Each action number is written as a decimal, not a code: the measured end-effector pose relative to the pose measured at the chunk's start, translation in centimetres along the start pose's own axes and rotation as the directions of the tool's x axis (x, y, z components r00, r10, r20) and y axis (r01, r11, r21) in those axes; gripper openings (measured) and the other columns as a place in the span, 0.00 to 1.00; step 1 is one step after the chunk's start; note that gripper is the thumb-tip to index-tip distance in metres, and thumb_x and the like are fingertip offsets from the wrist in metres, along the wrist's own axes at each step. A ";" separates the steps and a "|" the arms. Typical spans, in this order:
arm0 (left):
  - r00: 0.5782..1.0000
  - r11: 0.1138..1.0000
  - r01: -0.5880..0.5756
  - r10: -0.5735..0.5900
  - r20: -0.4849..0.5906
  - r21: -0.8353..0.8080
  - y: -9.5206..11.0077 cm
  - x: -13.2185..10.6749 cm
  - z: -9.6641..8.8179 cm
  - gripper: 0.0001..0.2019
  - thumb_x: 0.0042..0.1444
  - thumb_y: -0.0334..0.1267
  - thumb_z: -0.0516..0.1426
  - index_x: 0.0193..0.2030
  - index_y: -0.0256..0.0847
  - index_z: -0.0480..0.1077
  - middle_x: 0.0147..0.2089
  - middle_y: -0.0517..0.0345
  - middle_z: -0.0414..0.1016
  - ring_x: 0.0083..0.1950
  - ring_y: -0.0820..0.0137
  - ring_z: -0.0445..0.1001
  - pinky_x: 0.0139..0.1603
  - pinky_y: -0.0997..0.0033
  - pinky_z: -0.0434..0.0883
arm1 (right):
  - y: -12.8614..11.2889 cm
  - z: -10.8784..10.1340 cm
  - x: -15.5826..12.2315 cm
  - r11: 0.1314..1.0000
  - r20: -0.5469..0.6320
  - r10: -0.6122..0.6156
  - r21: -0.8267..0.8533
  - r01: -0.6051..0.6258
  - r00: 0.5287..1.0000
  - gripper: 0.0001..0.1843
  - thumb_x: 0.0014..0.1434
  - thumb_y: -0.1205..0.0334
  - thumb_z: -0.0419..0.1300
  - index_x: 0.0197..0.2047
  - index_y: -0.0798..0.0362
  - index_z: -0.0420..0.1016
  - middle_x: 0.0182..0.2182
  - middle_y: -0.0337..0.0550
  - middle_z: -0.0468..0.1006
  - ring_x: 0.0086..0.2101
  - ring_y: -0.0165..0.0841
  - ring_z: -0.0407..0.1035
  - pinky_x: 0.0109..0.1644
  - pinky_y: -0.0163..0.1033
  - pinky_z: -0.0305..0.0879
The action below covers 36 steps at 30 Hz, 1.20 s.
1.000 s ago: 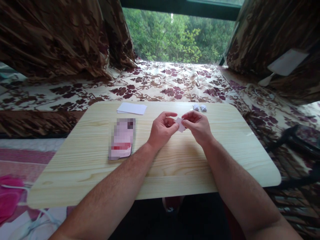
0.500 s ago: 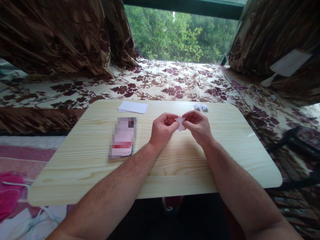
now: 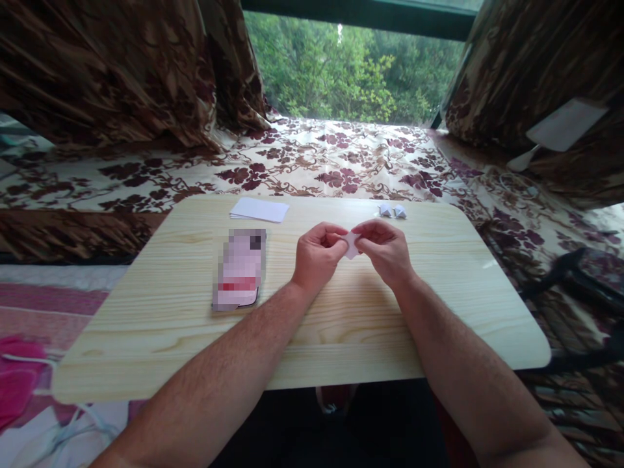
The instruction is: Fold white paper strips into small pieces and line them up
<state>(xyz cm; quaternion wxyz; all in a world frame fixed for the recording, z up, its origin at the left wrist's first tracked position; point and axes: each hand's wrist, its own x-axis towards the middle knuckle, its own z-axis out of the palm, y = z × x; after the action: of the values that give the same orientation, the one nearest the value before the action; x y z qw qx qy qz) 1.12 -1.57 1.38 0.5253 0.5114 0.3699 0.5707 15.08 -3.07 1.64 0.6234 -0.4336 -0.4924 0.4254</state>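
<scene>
Between my two hands, a small piece of folded white paper [image 3: 351,247] is held just above the table, its lower end coming to a point. My left hand [image 3: 319,252] pinches its left side with thumb and index finger. On the other side, my right hand [image 3: 385,248] grips the paper the same way, fingertips at its top and right edge. The fingers cover much of the paper. Beyond my right hand lie two small folded paper pieces [image 3: 392,211], side by side near the table's far edge.
A pale wood-grain table [image 3: 146,344] stands before me. A stack of white paper strips [image 3: 259,210] lies at its far left, with a pixelated phone [image 3: 240,270] nearer me. Behind are a ledge with flowered cloth [image 3: 336,156] and a window. A dark metal frame [image 3: 575,273] stands at right.
The fingers of my right hand have shifted left over the top of the folded paper, closer to my left fingertips. Less of the paper's upper part shows now.
</scene>
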 end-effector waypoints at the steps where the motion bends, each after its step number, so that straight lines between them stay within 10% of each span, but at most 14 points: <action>1: 1.000 1.000 0.004 -0.004 -0.002 0.006 0.0 0.0 0.0 0.06 0.44 0.31 0.63 0.32 0.38 0.76 0.23 0.64 0.73 0.23 0.77 0.69 0.24 0.78 0.63 | 0.0 0.0 0.0 1.000 0.006 0.000 -0.006 0.000 1.000 0.08 0.45 0.70 0.63 0.32 0.53 0.78 0.24 0.35 0.77 0.25 0.26 0.67 0.28 0.33 0.62; 36: 0.977 0.957 0.213 -0.208 0.050 -0.196 -0.2 0.4 -0.3 0.05 0.39 0.28 0.63 0.26 0.38 0.75 0.24 0.62 0.72 0.26 0.76 0.69 0.29 0.75 0.66 | -0.6 -0.3 -0.3 0.996 0.043 0.000 -0.084 0.003 0.999 0.05 0.45 0.70 0.63 0.26 0.52 0.80 0.21 0.35 0.75 0.24 0.27 0.65 0.28 0.35 0.60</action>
<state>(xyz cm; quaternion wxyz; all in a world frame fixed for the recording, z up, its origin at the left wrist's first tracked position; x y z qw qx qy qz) 0.94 -1.16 1.21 0.6370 0.4220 0.3554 0.5384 15.34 -3.55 2.09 0.5943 -0.4498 -0.5233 0.4131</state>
